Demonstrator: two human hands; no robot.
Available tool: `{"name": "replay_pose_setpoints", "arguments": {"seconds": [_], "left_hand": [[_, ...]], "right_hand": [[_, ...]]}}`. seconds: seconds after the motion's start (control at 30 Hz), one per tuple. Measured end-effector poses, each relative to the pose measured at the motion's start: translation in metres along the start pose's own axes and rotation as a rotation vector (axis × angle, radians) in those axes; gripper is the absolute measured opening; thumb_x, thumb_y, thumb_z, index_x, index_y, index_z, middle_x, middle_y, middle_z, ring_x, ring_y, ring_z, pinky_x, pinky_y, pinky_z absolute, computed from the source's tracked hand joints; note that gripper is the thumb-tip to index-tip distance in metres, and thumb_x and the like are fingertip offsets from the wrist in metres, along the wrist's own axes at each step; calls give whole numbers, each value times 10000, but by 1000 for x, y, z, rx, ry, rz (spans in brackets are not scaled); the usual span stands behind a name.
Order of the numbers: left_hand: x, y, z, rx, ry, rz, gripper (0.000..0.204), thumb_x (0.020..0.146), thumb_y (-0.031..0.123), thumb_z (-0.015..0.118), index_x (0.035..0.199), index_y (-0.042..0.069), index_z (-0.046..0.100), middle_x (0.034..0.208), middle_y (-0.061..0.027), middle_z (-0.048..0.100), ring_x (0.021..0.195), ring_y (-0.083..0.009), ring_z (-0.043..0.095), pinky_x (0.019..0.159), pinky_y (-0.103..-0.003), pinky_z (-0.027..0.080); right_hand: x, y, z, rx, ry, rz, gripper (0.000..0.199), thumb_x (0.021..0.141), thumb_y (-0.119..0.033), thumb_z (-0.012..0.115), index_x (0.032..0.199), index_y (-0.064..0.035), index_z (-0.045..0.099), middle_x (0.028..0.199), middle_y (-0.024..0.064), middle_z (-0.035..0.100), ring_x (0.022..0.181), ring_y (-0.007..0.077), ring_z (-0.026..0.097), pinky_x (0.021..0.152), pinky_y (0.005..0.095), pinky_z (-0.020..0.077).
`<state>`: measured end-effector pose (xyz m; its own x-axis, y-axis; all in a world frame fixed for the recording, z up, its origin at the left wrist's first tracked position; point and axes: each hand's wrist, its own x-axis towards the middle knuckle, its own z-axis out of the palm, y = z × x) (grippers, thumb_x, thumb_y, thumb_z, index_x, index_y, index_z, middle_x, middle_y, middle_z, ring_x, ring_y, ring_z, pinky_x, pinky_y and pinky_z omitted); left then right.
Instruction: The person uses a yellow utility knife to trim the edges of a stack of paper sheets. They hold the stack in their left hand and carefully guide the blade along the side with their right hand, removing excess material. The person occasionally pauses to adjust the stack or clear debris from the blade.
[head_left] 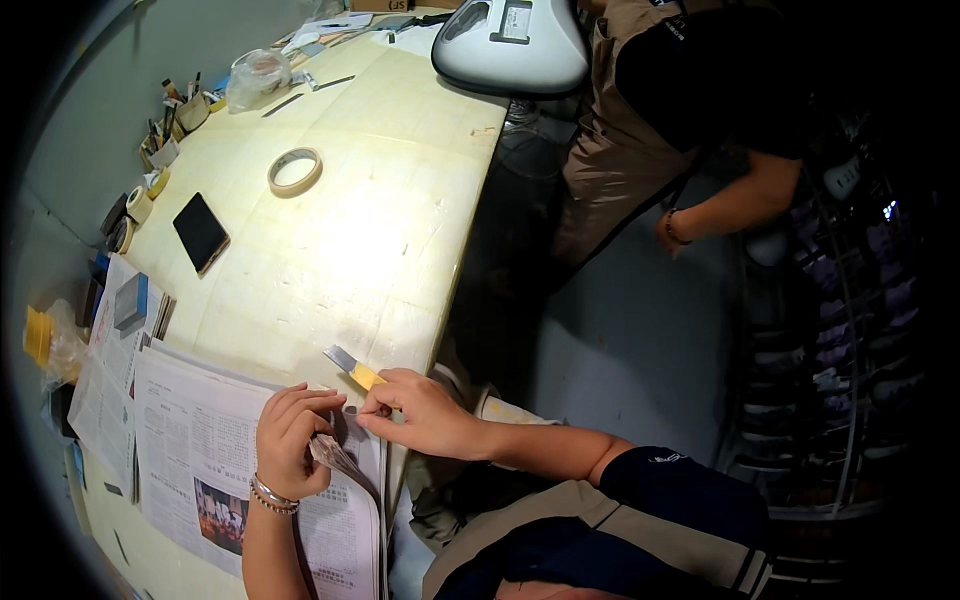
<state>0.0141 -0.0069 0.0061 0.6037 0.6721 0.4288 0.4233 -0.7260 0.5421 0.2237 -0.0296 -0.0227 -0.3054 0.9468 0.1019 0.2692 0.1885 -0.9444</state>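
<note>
— Newspapers [185, 430] lay spread at the lower left of the frame, on a cream-coloured desk [385, 270]. What did the worker's hands hold?

— At lower centre, the right hand [425, 412] gripped a yellow-handled blade [354, 366], fingers curled round the handle, its flat grey end pointing up and left above the desk.

— And the left?

— The left hand [293, 440], a bracelet [272, 497] at its wrist, rested just beside it over the paper. Its fingers were bent and held close together by a lifted, curling edge of newsprint; whether they pinched it could not be told.

— What surrounded them?

— A tape roll [296, 190] lay flat at upper centre-left, with a dark phone [201, 233] below and left of it. A blue-grey block [131, 302] sat on folded newsprint at the left edge. A pale, rounded machine [512, 45] occupied the top centre, where a second person in a brown apron [620, 150] stood beside the desk.
</note>
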Motion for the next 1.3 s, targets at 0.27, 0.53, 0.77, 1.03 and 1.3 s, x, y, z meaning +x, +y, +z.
{"name": "replay_pose_setpoints", "arguments": {"seconds": [0.27,0.53,0.77,1.03,1.3], "left_hand": [[1,0,0,-4,-6,13,151,550,51,530,696,75,498,993,-97,695,963,-285,646,927,-479,456],[0,-1,1,6,10,27,171,534,62,527,702,71,499,982,-101,696,960,-293,642,909,-470,461],[0,0,-2,12,41,76,201,497,61,519,696,68,496,965,-99,700,887,-300,635,783,-410,464],[1,-2,-4,5,39,96,203,494,30,550,683,62,483,942,-106,697,864,-307,638,768,-405,466],[-2,-1,-4,25,79,94,165,536,3,547,676,79,506,904,-66,704,900,-240,663,867,-422,498]], "right_hand": [[1,6,4,19,37,-5,195,812,-245,685,761,-62,638,755,86,564,725,244,563,642,357,435],[-1,10,4,17,40,-25,195,806,-244,697,760,-64,638,758,84,576,718,236,574,634,350,443],[1,3,7,-24,77,-44,161,833,-205,688,803,-50,656,752,76,556,732,205,544,661,315,432],[8,6,12,32,36,-47,163,812,-164,718,760,-31,640,728,76,551,626,165,518,552,299,402],[10,4,8,12,-12,49,182,784,-143,752,713,-33,625,701,40,519,610,114,462,535,260,363]]}}
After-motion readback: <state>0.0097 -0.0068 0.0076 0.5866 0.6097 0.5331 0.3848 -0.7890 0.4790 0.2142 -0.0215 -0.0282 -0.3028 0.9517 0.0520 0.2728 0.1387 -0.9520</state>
